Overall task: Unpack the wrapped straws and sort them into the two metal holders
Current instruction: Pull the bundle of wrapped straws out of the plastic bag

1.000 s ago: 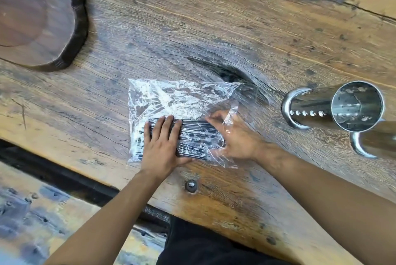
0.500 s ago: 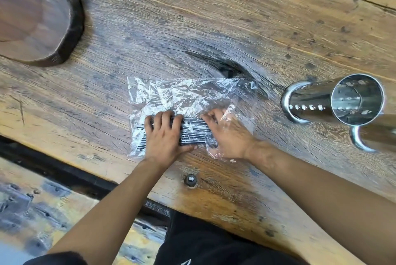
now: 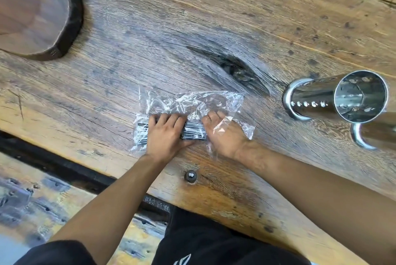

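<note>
Your bundle of dark straws in the crinkly clear plastic bag lies left-to-right at mid-frame. Your left hand grips it mid-length; your right hand pinches the bag's right end, nearer the shiny metal holders.

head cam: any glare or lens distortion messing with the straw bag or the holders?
Head view: white glare streaks on the crinkled plastic bag partly mask the dark straws; the metal holder mirrors its surroundings and leans outward from wide-angle distortion; the second holder is cut by the right edge.
</note>
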